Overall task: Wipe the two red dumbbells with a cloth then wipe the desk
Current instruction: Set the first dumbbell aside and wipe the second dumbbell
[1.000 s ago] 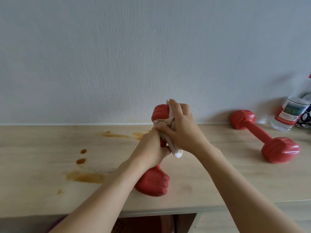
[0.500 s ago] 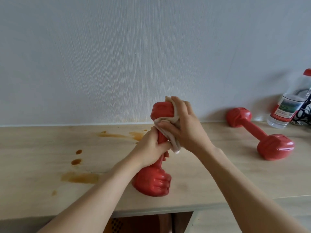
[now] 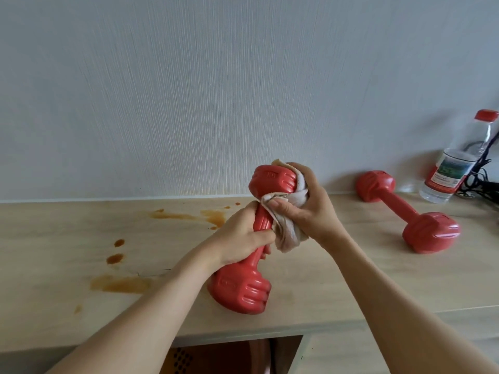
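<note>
Left hand (image 3: 243,236) gripping upright dumbbell (image 3: 244,279) handle, right hand (image 3: 307,209) clutching cloth (image 3: 289,233) against it

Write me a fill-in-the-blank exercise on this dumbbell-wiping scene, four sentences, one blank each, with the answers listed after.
1. The left hand grips the upright dumbbell by its ____.
2. The right hand presses a ____ against that dumbbell's upper head.
3. The second dumbbell lies on the desk to the ____ of the held one.
4. Brown stains mark the desk on the ____ side.

Missing words: handle; cloth; right; left
</note>
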### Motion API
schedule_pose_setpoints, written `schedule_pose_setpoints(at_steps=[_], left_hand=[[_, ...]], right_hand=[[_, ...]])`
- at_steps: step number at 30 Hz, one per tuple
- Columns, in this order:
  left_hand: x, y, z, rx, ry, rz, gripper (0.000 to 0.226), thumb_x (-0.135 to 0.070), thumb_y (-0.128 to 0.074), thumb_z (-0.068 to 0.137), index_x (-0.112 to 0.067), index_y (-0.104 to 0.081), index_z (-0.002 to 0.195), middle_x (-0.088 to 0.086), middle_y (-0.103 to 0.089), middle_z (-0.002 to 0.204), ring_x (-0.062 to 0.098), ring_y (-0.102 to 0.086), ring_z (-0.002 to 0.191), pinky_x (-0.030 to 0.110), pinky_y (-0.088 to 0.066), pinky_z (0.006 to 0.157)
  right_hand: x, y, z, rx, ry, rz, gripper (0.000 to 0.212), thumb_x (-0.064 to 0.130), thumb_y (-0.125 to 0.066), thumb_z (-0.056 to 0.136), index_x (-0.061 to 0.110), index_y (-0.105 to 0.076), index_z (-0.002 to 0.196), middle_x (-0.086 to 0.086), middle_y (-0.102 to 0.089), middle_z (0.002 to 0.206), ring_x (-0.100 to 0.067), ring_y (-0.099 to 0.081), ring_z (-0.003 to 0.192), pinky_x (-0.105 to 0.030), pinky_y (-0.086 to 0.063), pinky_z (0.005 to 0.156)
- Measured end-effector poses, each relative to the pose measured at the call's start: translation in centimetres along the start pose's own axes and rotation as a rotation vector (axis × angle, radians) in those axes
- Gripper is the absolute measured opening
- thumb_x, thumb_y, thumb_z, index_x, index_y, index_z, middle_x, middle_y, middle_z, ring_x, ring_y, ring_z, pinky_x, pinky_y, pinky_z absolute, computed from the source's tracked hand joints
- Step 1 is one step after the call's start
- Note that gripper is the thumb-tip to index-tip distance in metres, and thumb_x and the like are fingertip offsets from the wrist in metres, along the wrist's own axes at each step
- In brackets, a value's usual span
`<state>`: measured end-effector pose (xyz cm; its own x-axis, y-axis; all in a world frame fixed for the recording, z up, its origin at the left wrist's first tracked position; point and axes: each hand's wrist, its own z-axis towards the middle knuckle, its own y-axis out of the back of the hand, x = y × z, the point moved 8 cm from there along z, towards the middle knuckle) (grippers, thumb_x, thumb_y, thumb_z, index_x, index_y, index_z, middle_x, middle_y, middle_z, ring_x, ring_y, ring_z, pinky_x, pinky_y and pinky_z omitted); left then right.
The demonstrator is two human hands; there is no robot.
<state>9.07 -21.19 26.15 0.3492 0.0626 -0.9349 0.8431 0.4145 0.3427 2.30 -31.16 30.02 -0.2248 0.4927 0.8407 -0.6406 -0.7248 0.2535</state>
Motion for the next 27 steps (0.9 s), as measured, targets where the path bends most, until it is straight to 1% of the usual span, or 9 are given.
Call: schedule_pose_setpoints(at_steps=[3, 5, 7, 11, 14, 17, 20, 23, 27], left_hand=[[-0.4, 0.3, 0.0, -0.026, -0.015, -0.015, 0.032, -0.003, -0.060, 0.082, -0.013, -0.048, 0.110, 0.009, -0.061, 0.079, 0.017, -0.065, 0.060, 0.034, -0.054, 0.057], [-0.8, 1.0, 0.0, -0.117, 0.002, 0.119, 0.026, -0.012, -0.064, 0.081, -0.015, -0.051, 0.104, 0.006, -0.065, 0.081, 0.017, -0.067, 0.065, 0.041, -0.057, 0.068], [-1.2, 1.9, -0.5, -0.235, 0.058, 0.326, 0.026, -0.027, -0.066, 0.080, -0.015, -0.052, 0.099, 0.002, -0.066, 0.083, 0.018, -0.066, 0.075, 0.040, -0.054, 0.075], [-2.0, 0.8, -1.9, -0.347, 0.088, 0.620, 0.023, -0.035, -0.045, 0.095, -0.014, -0.038, 0.097, 0.002, -0.053, 0.094, 0.027, -0.060, 0.087, 0.036, -0.041, 0.066], [-1.5, 0.8, -1.8, -0.380, 0.115, 0.610, 0.022, -0.036, -0.045, 0.095, -0.018, -0.033, 0.095, 0.000, -0.053, 0.097, 0.029, -0.061, 0.085, 0.036, -0.040, 0.065], [-1.0, 1.3, -1.1, -0.329, 0.068, 0.505, 0.030, -0.035, -0.061, 0.086, -0.022, -0.035, 0.089, -0.007, -0.058, 0.082, 0.020, -0.059, 0.075, 0.037, -0.045, 0.064], [-0.9, 1.6, -0.6, -0.272, 0.012, 0.452, 0.025, -0.024, -0.063, 0.083, -0.018, -0.043, 0.097, -0.003, -0.061, 0.075, 0.017, -0.061, 0.069, 0.041, -0.052, 0.066], [-0.9, 2.1, -0.7, -0.252, -0.001, 0.345, 0.023, -0.017, -0.061, 0.082, -0.015, -0.048, 0.101, 0.002, -0.064, 0.078, 0.017, -0.064, 0.065, 0.039, -0.055, 0.066], [-0.5, 1.5, -1.1, -0.157, -0.009, 0.152, 0.025, -0.013, -0.064, 0.081, -0.012, -0.052, 0.102, 0.001, -0.063, 0.071, 0.015, -0.065, 0.058, 0.037, -0.056, 0.062]], right_hand=[[1.4, 0.3, 0.5, -0.079, -0.002, -0.079, 0.064, 0.026, -0.085, 0.066, 0.021, -0.054, 0.121, 0.007, -0.066, 0.109, -0.005, -0.065, 0.096, -0.027, -0.054, 0.084], [2.1, 0.4, 0.8, -0.124, -0.004, -0.141, 0.064, 0.031, -0.086, 0.063, 0.025, -0.055, 0.119, 0.008, -0.066, 0.103, -0.004, -0.065, 0.094, -0.026, -0.054, 0.084], [2.7, 0.5, 0.9, -0.168, -0.010, -0.235, 0.066, 0.035, -0.085, 0.062, 0.026, -0.056, 0.120, 0.007, -0.065, 0.105, -0.004, -0.063, 0.096, -0.022, -0.051, 0.086], [4.0, -0.2, 0.6, -0.225, -0.014, -0.469, 0.067, 0.039, -0.078, 0.068, 0.026, -0.051, 0.128, 0.000, -0.057, 0.116, -0.011, -0.056, 0.098, -0.016, -0.039, 0.080], [4.9, -1.3, 0.4, -0.246, 0.049, -0.616, 0.069, 0.042, -0.073, 0.073, 0.022, -0.045, 0.134, -0.005, -0.051, 0.124, -0.024, -0.055, 0.104, -0.024, -0.039, 0.080], [5.2, -1.7, 0.5, -0.263, 0.086, -0.702, 0.068, 0.044, -0.070, 0.076, 0.021, -0.044, 0.134, -0.008, -0.049, 0.125, -0.032, -0.055, 0.103, -0.033, -0.045, 0.081], [4.8, -1.4, 0.5, -0.266, 0.111, -0.634, 0.068, 0.043, -0.072, 0.074, 0.022, -0.047, 0.133, -0.005, -0.050, 0.125, -0.022, -0.057, 0.103, -0.026, -0.043, 0.082], [4.1, -1.0, 0.5, -0.207, 0.121, -0.386, 0.069, 0.043, -0.075, 0.070, 0.026, -0.047, 0.131, 0.002, -0.050, 0.123, 0.009, -0.052, 0.097, -0.006, -0.039, 0.083], [2.6, -0.5, 0.3, -0.127, 0.105, -0.131, 0.065, 0.046, -0.075, 0.063, 0.037, -0.048, 0.122, 0.006, -0.057, 0.120, 0.000, -0.057, 0.107, -0.015, -0.045, 0.090]])
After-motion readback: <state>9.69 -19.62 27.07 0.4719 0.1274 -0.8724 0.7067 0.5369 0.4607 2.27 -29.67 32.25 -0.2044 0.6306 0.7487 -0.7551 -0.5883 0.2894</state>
